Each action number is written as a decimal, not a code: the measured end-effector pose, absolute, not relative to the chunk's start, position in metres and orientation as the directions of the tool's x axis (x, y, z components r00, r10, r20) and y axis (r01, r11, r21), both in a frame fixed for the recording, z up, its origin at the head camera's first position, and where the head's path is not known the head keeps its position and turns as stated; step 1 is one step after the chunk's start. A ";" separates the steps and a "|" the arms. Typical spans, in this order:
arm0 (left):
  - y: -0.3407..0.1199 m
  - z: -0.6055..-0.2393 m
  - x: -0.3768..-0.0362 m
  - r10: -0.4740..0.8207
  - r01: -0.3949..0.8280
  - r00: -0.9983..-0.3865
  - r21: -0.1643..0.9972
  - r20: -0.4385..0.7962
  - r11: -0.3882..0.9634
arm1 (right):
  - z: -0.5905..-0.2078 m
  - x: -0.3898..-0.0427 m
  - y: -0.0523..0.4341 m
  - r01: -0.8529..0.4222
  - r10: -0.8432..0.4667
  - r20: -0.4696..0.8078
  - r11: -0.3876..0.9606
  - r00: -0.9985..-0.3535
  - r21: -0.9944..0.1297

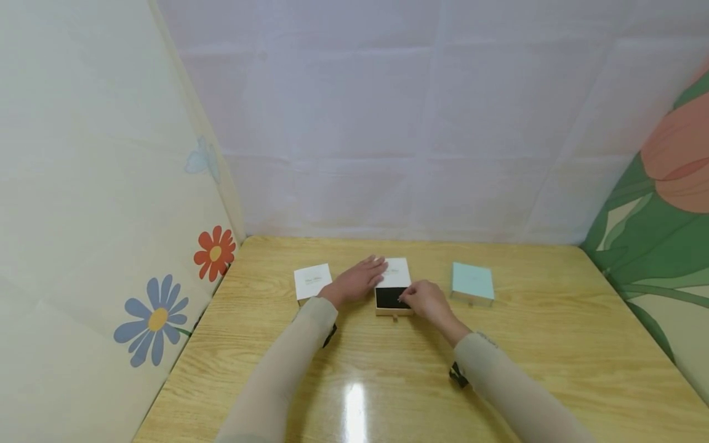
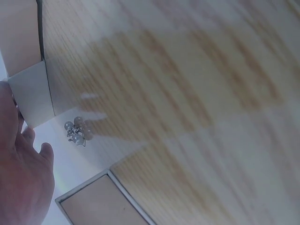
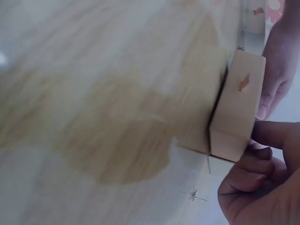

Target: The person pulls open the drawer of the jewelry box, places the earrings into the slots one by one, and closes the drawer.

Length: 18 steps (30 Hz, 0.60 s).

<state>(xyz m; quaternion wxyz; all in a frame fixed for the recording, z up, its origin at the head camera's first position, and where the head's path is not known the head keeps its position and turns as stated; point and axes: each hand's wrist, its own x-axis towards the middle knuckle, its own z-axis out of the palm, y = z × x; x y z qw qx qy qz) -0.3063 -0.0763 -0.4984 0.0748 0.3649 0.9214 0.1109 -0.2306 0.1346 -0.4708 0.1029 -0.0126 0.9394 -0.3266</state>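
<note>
A small box sits mid-table, its white sleeve [image 1: 397,272] at the back and its black-lined drawer [image 1: 389,300] slid out toward me. My left hand [image 1: 357,280] lies flat with straight fingers on the sleeve's left part. My right hand [image 1: 423,300] has its fingers curled at the drawer's right rim, fingertips on the black lining. In the right wrist view the tan drawer front [image 3: 239,108] shows its pull tab, with my right hand [image 3: 255,187] beside it and the left hand's fingers [image 3: 276,79] behind. A pearl cluster [image 2: 76,132] lies near my left hand [image 2: 21,183].
A closed white box [image 1: 312,282] stands left of my left hand and a teal box [image 1: 472,284] stands right of my right hand. A tiny silver piece [image 3: 193,194] lies on the wooden table [image 1: 388,381]. Padded walls close in on the left, back and right.
</note>
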 end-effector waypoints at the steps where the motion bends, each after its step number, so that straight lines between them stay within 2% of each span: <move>1: -0.076 -0.499 -0.307 0.689 0.656 -0.722 0.259 -0.057 0.709 | -0.470 -0.231 0.135 0.044 -0.097 -0.197 0.791 -0.976 -0.610; 9: -0.076 -0.500 -0.308 0.691 0.655 -0.720 0.268 -0.064 0.707 | -0.461 -0.241 0.134 0.110 -0.090 -0.323 0.827 -0.942 -0.552; 18: -0.077 -0.504 -0.311 0.690 0.658 -0.722 0.257 -0.052 0.708 | -0.467 -0.242 0.131 0.063 -0.076 -0.248 0.860 -0.966 -0.507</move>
